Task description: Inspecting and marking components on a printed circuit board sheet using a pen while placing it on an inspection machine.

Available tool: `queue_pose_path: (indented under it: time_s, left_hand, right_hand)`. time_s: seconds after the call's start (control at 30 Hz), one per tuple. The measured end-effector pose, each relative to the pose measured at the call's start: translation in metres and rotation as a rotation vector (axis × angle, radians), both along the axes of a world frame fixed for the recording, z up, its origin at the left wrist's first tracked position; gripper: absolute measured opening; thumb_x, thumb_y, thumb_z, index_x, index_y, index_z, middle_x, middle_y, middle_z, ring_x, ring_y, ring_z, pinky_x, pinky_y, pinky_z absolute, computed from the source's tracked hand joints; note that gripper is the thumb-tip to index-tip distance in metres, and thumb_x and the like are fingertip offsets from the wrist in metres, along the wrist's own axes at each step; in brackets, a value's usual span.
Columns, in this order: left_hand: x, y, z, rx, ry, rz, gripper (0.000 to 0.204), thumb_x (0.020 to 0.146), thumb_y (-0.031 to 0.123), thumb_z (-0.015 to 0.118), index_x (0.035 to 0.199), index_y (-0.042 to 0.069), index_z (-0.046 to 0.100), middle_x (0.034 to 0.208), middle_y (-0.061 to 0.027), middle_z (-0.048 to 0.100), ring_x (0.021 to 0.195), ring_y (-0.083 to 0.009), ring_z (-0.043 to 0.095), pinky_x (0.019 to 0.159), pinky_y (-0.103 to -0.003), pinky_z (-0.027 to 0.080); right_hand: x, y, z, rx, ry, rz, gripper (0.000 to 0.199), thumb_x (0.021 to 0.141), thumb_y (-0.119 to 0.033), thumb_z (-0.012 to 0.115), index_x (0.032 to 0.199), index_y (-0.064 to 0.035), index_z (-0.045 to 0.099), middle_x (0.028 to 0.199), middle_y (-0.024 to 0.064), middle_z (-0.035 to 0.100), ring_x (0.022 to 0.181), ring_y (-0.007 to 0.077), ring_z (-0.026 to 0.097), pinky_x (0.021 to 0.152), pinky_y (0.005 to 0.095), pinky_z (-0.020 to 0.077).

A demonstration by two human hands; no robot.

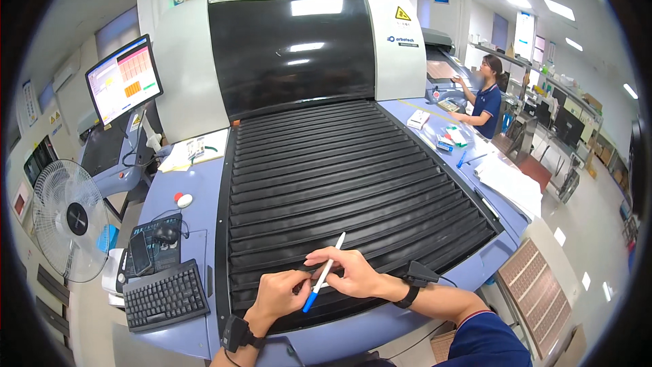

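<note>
My right hand (353,275) grips a slim white pen (325,273) with a blue end, held at a slant, the blue end pointing down toward me. Right beside it, my left hand (280,293) is closed, thumb and fingers curled together close to the pen. Whatever those left fingers may hold is hidden; a small pale sliver shows between the two hands, too small to name. Both hands are over the near part of a black ribbed bed (339,183). Dark bands with small devices sit on both wrists.
A large machine (292,47) with a dark curved cover stands ahead. On the left are a keyboard (165,295), a phone (140,253), a mouse (166,232), a monitor (124,80) and a fan (70,221). Papers (509,187) lie right, near copper-coloured panels (536,297). A co-worker (485,98) stands farther back.
</note>
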State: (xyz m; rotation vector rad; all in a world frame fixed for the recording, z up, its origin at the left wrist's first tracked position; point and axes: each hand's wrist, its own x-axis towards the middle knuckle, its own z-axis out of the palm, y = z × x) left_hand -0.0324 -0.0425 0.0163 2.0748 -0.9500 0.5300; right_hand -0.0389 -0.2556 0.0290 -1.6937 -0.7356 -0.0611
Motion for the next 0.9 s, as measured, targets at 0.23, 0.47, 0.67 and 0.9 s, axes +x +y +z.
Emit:
queue_pose_path:
  time_s: [0.23, 0.47, 0.67, 0.9]
  left_hand:
    - [-0.001, -0.003, 0.005, 0.020, -0.015, -0.010, 0.005, 0.076, 0.004, 0.074, 0.081, 0.003, 0.072, 0.069, -0.0103, 0.069, 0.056, -0.0224, 0.068, 0.052, -0.031, 0.053]
    - [0.000, 0.006, 0.003, 0.075, -0.026, 0.036, 0.004, 0.077, 0.006, 0.074, 0.081, 0.004, 0.073, 0.068, -0.0100, 0.069, 0.056, -0.0244, 0.067, 0.052, -0.033, 0.053]
    - [0.005, 0.002, -0.001, 0.036, -0.074, -0.009, 0.004, 0.079, 0.010, 0.071, 0.079, 0.007, 0.068, 0.066, -0.0075, 0.066, 0.056, -0.0250, 0.066, 0.051, -0.035, 0.052]
    - [0.005, 0.006, 0.003, 0.034, -0.154, 0.062, 0.011, 0.076, 0.006, 0.073, 0.086, 0.004, 0.073, 0.070, -0.0102, 0.069, 0.057, -0.0244, 0.068, 0.053, -0.033, 0.053]
  right_hand:
    - [-0.001, -0.002, -0.003, 0.000, 0.004, 0.003, 0.052, 0.080, 0.009, 0.055, 0.132, -0.0004, 0.055, 0.119, 0.0181, 0.069, 0.098, 0.0236, 0.072, 0.086, 0.0340, 0.0584]
    - [0.002, 0.005, 0.003, -0.020, 0.001, 0.008, 0.049, 0.081, 0.008, 0.055, 0.130, 0.0005, 0.056, 0.119, 0.0186, 0.069, 0.099, 0.0246, 0.072, 0.086, 0.0343, 0.0586]
    - [0.001, 0.003, 0.001, 0.029, 0.046, 0.010, 0.047, 0.084, 0.012, 0.053, 0.130, 0.0035, 0.056, 0.121, 0.0183, 0.067, 0.103, 0.0242, 0.071, 0.090, 0.0335, 0.0576]
    - [0.004, -0.004, 0.000, 0.092, 0.096, -0.005, 0.048, 0.083, 0.013, 0.050, 0.130, 0.0033, 0.053, 0.119, 0.0211, 0.068, 0.100, 0.0266, 0.073, 0.087, 0.0342, 0.0591]
